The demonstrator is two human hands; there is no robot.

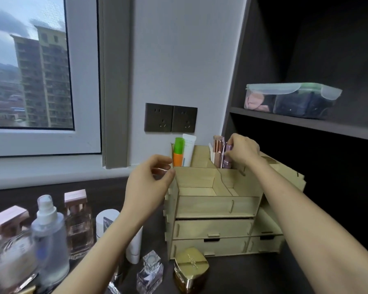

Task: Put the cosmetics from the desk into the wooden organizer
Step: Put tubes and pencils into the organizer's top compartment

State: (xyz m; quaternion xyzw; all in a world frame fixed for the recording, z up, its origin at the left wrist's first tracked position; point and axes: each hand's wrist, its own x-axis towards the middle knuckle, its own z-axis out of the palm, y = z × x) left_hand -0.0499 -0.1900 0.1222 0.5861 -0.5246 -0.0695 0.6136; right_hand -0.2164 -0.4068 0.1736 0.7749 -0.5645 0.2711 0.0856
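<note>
Pale plywood makes up the wooden organizer (215, 205), which stands on the dark counter (106, 187) against the wall. The right hand (243, 150) reaches over its back row, and its fingers (233, 154) pinch a lilac tube (228, 162) that stands upright in a rear compartment. Just left of those fingers stand rose-gold brushes (218, 149). Farther left, in the back corner slot, are a green-and-orange tube (178, 153) and a white tube (188, 150). The left hand (149, 183) hovers at the organizer's front-left top corner, its fingers loosely curled and grasping nothing; whether the thumb touches the wood I cannot tell. Below and left of that hand, on the counter, stand a clear spray bottle (49, 225), a pink-capped perfume bottle (78, 228), a white squeeze tube (134, 246), a small square glass bottle (150, 270) and a gold compact (190, 268).
</note>
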